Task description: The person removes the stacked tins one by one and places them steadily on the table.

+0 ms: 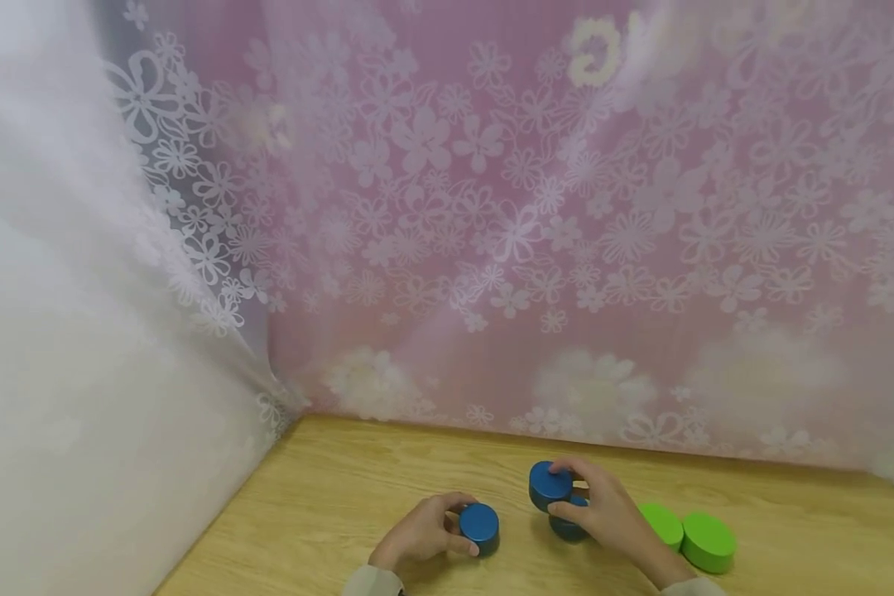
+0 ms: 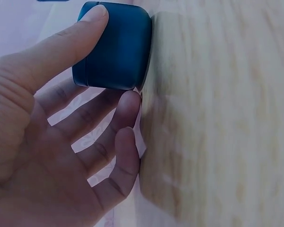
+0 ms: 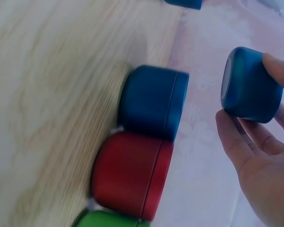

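Note:
My left hand (image 1: 428, 530) grips a small round blue tin with a lid (image 1: 480, 526), thumb on one side and fingers on the other. In the left wrist view that tin (image 2: 116, 47) stands against the wooden tabletop. My right hand (image 1: 607, 513) holds a second blue tin (image 1: 550, 487) between thumb and fingers, raised off the table. In the head view it overlaps a third blue tin (image 1: 569, 528). The right wrist view shows the raised tin (image 3: 251, 87) apart from the standing blue tin (image 3: 151, 101), which has a red tin (image 3: 130, 175) beside it.
Two bright green tins (image 1: 708, 542) stand side by side to the right of my right hand. The wooden table (image 1: 358, 488) ends at a pink flowered curtain (image 1: 492, 248) at the back. A white cloth (image 1: 82, 397) hangs along the left side.

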Tool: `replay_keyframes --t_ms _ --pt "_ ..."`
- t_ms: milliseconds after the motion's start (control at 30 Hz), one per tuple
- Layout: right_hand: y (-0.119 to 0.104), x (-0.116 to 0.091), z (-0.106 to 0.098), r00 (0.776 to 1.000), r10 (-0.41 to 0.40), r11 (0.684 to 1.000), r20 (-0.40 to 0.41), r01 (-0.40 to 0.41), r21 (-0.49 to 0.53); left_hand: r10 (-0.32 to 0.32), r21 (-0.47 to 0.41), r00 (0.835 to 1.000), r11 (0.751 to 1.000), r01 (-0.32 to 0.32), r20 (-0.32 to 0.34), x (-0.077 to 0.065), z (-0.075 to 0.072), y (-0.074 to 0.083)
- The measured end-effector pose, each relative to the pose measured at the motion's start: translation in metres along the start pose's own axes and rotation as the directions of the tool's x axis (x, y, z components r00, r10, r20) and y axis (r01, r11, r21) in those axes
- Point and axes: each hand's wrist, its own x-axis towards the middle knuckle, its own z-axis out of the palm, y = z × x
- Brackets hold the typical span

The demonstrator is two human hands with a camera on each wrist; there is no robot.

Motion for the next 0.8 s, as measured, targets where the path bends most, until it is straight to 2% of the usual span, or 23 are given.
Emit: replay_keyframes --t_ms 133,400,700,800 --pt "0.003 -0.005 -0.008 1.000 0.022 0.999 -0.022 -0.022 -0.032 0.000 0.011 1.000 1.000 0.000 -0.006 -0.001 0.000 0.000" --pt "0.005 -0.013 -0.026 0.995 0.069 0.997 -0.072 -0.071 -0.033 0.021 0.017 1.000 1.000 -0.021 0.012 0.000 -0.001 0.001" --pt "0.012 -0.023 -0.041 0.990 0.010 0.992 -0.140 -0.027 -0.125 0.006 0.018 1.000 1.000 -0.006 0.010 -0.001 0.000 0.002" --pt "0.015 -0.026 -0.047 0.988 0.027 0.988 -0.152 -0.050 -0.145 0.008 0.019 1.000 1.000 -0.008 0.012 -0.001 0.000 0.000"
